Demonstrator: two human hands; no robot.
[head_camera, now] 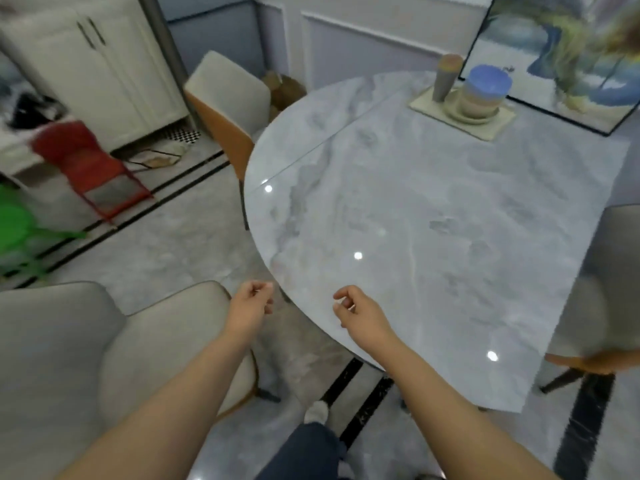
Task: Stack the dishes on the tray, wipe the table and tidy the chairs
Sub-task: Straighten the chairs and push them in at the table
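A pale tray (491, 128) lies at the far right of the grey marble table (398, 209). On it stand a stack of bowls and plates (479, 97) with a blue bowl on top, and a tall cup (446, 76). My left hand (251, 303) hovers just off the table's near rim, above a grey chair (114, 344) at the lower left. My right hand (358, 311) hovers over the near edge of the table. Both hands hold nothing, with fingers loosely curled and apart.
Another grey and orange chair (225, 109) stands at the far left of the table, and a third chair (602, 296) at the right. A framed painting (561, 57) leans behind the tray. A red folding stool (90, 168) and a green stool (17, 233) stand on the floor at left.
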